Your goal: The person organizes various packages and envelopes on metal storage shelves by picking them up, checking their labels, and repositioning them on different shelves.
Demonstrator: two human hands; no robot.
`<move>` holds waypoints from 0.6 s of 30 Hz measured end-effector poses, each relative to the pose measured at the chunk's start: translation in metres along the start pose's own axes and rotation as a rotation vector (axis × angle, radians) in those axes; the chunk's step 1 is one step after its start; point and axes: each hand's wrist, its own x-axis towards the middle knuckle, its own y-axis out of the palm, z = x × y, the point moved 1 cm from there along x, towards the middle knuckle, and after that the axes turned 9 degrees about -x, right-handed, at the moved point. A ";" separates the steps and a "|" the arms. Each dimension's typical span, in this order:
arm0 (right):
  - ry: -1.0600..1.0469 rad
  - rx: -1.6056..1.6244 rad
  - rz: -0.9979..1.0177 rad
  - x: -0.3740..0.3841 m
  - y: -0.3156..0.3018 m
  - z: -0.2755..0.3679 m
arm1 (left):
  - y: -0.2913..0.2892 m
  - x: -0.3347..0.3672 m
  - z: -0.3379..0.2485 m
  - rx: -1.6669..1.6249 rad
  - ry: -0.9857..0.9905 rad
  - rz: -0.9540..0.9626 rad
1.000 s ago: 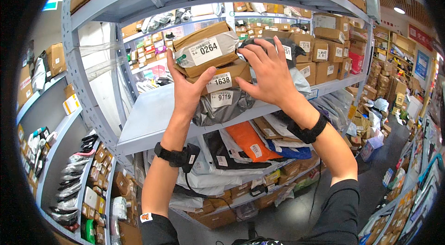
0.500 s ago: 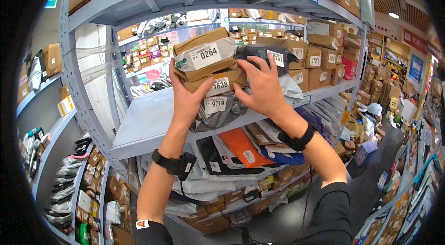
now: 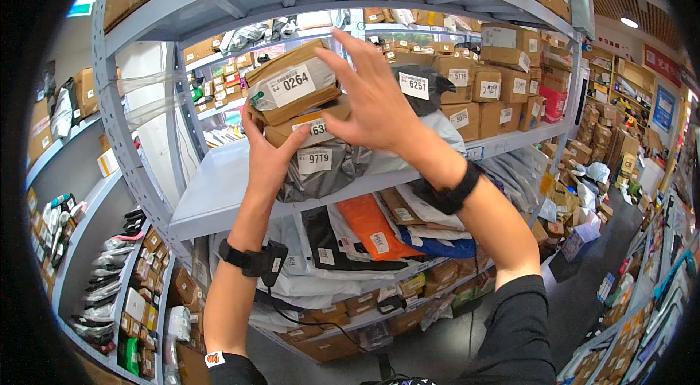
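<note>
Left hand (image 3: 268, 159): thumb against front of lower box (image 3: 310, 129), fingers at its left side; gripping or merely touching, cannot tell. Top box (image 3: 294, 86) sits above that hand; grey bag (image 3: 321, 178) to its right. Right hand (image 3: 378, 102): open, fingers spread, by stack's right end. Beyond it, black bag (image 3: 439, 86), brown boxes (image 3: 487, 89).

pale blue-grey shelf (image 3: 211, 188); toward its front edge, a brown carton (image 3: 295, 79) with a silvery-grey band (image 3: 265, 98) and white label (image 3: 289, 86), a brown box (image 3: 283, 132), a dark grey bag (image 3: 321, 179); near its right edge, a pinkish-red box (image 3: 552, 106)
</note>
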 end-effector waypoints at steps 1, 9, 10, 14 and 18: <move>0.001 0.005 -0.004 0.013 0.008 -0.006 | 0.000 -0.002 -0.001 0.006 0.001 -0.002; -0.176 -0.249 0.374 0.051 0.024 -0.008 | 0.009 -0.007 0.005 0.082 -0.050 -0.093; -0.177 -0.259 0.352 0.050 0.023 -0.009 | 0.009 -0.007 0.004 0.058 -0.065 -0.072; -0.083 -0.194 0.248 0.045 -0.010 -0.050 | 0.007 -0.006 0.006 0.123 -0.038 -0.097; 0.037 -0.390 0.128 0.033 -0.050 -0.110 | 0.013 -0.013 0.001 0.078 -0.106 -0.129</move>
